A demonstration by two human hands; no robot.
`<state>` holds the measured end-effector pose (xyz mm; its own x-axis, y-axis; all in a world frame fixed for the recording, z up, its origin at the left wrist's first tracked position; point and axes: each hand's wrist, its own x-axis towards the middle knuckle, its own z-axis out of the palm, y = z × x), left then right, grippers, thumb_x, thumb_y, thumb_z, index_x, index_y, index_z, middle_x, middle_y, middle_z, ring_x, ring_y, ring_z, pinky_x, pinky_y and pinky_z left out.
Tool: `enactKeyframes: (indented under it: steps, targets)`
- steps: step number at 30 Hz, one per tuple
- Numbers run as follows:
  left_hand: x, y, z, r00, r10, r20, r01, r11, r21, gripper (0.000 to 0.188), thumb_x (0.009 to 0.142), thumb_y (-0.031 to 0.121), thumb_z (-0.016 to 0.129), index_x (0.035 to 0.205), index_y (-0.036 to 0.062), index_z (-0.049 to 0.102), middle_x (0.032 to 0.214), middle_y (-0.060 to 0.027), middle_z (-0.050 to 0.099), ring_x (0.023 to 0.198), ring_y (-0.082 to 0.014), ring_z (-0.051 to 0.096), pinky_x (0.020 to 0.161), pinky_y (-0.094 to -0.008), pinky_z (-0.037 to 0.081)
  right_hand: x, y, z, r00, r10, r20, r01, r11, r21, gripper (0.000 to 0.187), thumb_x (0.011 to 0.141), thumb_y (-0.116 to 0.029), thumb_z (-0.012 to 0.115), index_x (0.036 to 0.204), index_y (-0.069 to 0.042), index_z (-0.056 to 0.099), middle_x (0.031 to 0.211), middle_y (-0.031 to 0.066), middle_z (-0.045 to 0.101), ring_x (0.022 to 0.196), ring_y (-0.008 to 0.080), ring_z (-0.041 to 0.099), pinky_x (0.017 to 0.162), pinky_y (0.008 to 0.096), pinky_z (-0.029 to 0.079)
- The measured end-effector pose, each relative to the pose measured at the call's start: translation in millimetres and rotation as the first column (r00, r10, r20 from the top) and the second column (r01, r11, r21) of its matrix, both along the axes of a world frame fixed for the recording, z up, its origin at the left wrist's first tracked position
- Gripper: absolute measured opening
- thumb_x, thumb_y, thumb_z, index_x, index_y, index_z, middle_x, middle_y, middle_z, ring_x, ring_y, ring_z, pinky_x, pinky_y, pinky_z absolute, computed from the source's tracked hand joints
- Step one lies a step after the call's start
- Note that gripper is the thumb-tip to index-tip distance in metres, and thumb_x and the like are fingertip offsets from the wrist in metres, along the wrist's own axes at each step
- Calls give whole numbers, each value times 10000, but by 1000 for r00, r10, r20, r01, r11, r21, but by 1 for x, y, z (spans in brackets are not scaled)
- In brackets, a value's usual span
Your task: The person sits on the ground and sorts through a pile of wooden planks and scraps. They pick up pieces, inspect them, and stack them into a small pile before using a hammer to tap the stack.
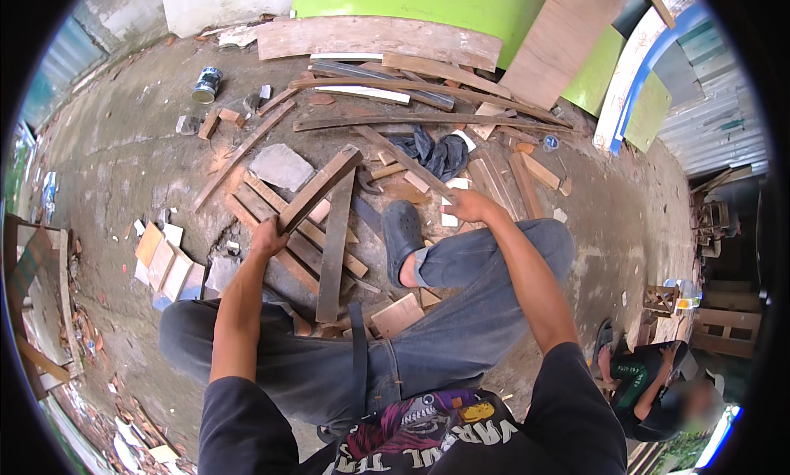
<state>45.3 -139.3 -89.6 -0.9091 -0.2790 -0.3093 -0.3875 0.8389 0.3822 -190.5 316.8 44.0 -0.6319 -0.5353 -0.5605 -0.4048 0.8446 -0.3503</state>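
Observation:
My left hand (267, 238) is closed round the lower end of a wooden beam (321, 189) that slants up and away to the right. My right hand (471, 206) grips the near end of a thin wooden strip (401, 161), which runs away to the left. Between my hands lies a dark board (336, 246), pointing toward me. Close to the beam's far end is a hammer (385, 171) with a wooden handle. Several wooden battens (306, 253) lie under and beside the beam. My shoe (401, 238) rests near the right hand.
Long planks (428, 123) and a black plastic bag (436, 152) lie ahead. A flat stone slab (281, 167) sits left of the beam, with small wood offcuts (170, 265) nearer. A paint can (207, 85) stands far left. At right, another person (658, 384) sits low.

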Motion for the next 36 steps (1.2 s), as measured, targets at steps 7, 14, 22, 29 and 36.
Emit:
enactKeyframes:
  steps: [7,14,22,29,36]
  targets:
    - [-2,-7,-18,995,97,-30,-99,989,-111,443,813,216,632,1201,25,536,1063,-250,650,990,-420,632,844,-498,517,-38,-35,42,974,227,-9,-219,949,227,646,873,-501,630,1298,-22,542,1221,245,615,1140,399,583,967,439,468]
    - [-8,6,-15,990,82,113,-66,988,-140,478,864,214,616,1290,46,478,1182,-214,604,1077,-397,596,890,-486,497,-54,-85,0,992,-31,-122,36,998,43,559,877,-425,616,1274,-36,556,1119,234,660,1062,391,628,919,462,498]
    - [3,18,-64,989,144,-22,-146,977,-158,708,850,280,661,1419,32,319,1367,-223,431,1286,-405,406,1056,-522,327,-38,-101,-169,998,20,54,-32,970,240,503,880,-236,543,1376,-159,508,1438,123,483,1326,287,466,1027,450,442]
    - [-2,21,-60,983,162,88,-151,981,-120,893,798,301,731,1473,19,218,1449,-231,329,1353,-420,312,1102,-587,241,-71,-142,-219,934,62,-351,-44,997,58,518,806,-101,619,1306,-58,493,1300,140,538,1233,323,492,984,452,430]
    - [-8,20,-48,971,169,169,-149,981,-123,900,774,274,738,1463,21,217,1428,-226,331,1355,-392,295,1139,-537,189,-92,-153,-228,809,240,-536,-237,969,76,428,819,-102,598,1242,-92,537,1171,83,567,1126,258,515,923,401,401]
